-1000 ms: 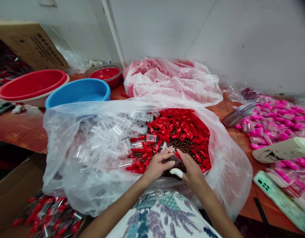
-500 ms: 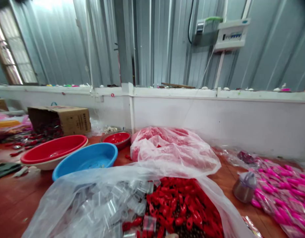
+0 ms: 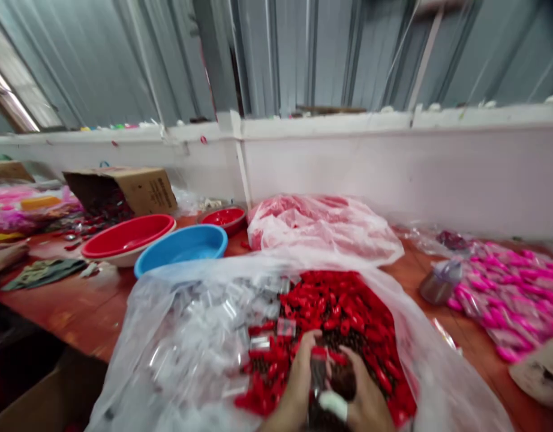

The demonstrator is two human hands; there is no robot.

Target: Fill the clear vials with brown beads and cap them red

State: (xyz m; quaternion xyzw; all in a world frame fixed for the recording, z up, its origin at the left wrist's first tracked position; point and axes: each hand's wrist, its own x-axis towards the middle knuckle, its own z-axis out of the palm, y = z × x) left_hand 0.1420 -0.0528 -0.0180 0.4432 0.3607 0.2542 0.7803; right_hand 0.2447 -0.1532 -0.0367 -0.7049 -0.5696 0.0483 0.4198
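Observation:
Both hands are low in the head view, over a large clear plastic bag (image 3: 420, 336) spread open on the table. My left hand (image 3: 294, 384) is closed around a small clear plastic case (image 3: 318, 375) with a red part at its top. Close beside it, my right hand (image 3: 369, 396) curls its fingers in towards the case; a white wrap (image 3: 334, 404) covers one finger. Blur hides what the right fingers grip. Red plastic pieces (image 3: 348, 300) lie on dark brown beads (image 3: 348, 339) around the hands. Clear plastic cases (image 3: 200, 336) fill the bag's left side.
A blue basin (image 3: 182, 249) and a red basin (image 3: 128, 236) stand behind left, before a tipped cardboard box (image 3: 153, 192). A pink-filled bag (image 3: 321, 225) lies behind. Right are a metal cup (image 3: 439, 282) and bright pink wrapped pieces (image 3: 514, 294). A white wall (image 3: 348, 162) closes the back.
My view has tilted down, so the bag and basins sit higher. Both hands have come into view over the red pieces, with a clear case in the left one.

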